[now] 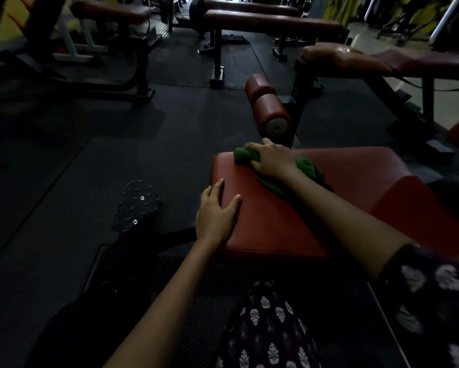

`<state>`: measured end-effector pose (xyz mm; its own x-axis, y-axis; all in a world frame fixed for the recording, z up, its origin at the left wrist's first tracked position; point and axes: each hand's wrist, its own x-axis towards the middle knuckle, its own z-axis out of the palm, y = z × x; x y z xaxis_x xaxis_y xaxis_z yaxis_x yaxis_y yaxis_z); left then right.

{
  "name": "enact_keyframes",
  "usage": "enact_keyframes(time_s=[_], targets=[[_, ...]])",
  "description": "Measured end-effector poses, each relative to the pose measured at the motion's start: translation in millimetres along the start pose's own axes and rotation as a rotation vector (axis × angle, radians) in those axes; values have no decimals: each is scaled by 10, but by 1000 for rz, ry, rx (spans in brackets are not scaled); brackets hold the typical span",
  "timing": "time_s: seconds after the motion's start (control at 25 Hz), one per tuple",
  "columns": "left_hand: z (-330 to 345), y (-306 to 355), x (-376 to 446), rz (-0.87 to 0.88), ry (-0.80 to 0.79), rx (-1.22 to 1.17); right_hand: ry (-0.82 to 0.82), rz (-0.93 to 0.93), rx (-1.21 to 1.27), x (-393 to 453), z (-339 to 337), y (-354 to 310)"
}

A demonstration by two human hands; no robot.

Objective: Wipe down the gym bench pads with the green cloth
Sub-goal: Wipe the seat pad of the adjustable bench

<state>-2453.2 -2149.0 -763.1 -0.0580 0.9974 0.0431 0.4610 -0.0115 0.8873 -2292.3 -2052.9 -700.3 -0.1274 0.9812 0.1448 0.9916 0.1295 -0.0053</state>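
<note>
Green cloth (300, 172) lies bunched on the far end of the red bench pad (276, 216), mostly hidden under our right hand (272, 159); whether those fingers grip or merely press it, we cannot tell. We count one cloth, two hands, two roller pads (269, 110). Our left hand (216, 212) rests flat on the pad's near-left edge, fingers straight, well apart from the cloth.
</note>
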Motion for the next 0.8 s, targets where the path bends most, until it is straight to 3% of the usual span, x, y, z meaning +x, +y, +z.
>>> enact_keyframes(time_s=[0.12,0.36,0.56,0.8], targets=[[-4,10,9,-14,15,10,27,59,12,150,2,-251],[-19,-9,-15,-61,41,-60,28,-147,-12,-324,32,-313],[-20,-8,-13,-82,33,-133,4,21,57,-29,-32,-438],[-303,-100,326,-204,-96,-305,-29,-143,11,-930,-158,-505]])
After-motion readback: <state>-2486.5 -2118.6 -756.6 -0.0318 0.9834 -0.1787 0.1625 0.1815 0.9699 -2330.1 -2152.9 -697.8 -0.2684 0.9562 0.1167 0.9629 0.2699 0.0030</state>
